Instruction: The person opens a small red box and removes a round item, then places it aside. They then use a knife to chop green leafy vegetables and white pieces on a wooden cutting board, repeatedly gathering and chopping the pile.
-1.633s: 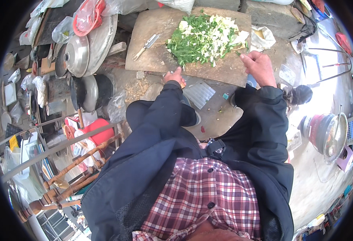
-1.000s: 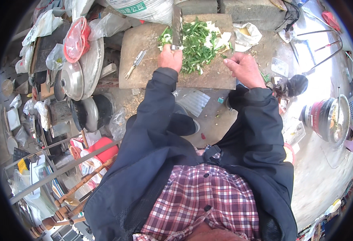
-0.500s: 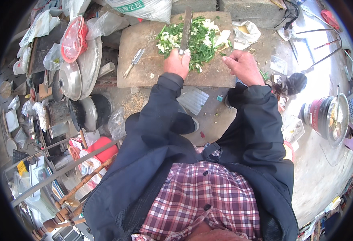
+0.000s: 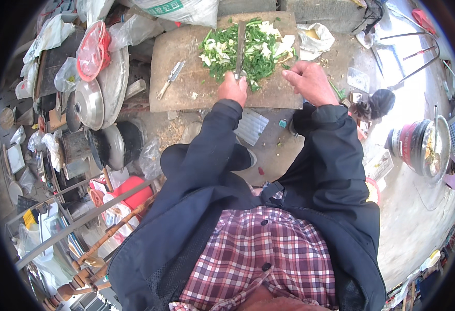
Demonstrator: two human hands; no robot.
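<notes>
A wooden cutting board [image 4: 186, 96] bears a heap of chopped leafy greens [image 4: 219, 49] with white pieces mixed in. My left hand [image 4: 232, 90] is closed round the handle of a kitchen knife [image 4: 240, 49], whose long dark blade points away from me across the middle of the heap. Just right of the greens, over the board's right edge, my right hand [image 4: 313, 82] is loosely curled into a fist. Nothing shows in it, though its underside is hidden. A small knife [image 4: 170, 80] with a pale handle lies on the board's left part.
A white bag [image 4: 315, 40] stands right of the board, and a full sack [image 4: 178, 11] lies behind it. Metal lids [image 4: 88, 103] and a red plastic basket [image 4: 94, 52] crowd the left. A dark furry animal [image 4: 377, 106] is near my right wrist. Farther right stands a round pot [image 4: 411, 142].
My left hand and the knife have shifted slightly right and nearer to me over the greens. My right hand stays curled at nearly the same place.
</notes>
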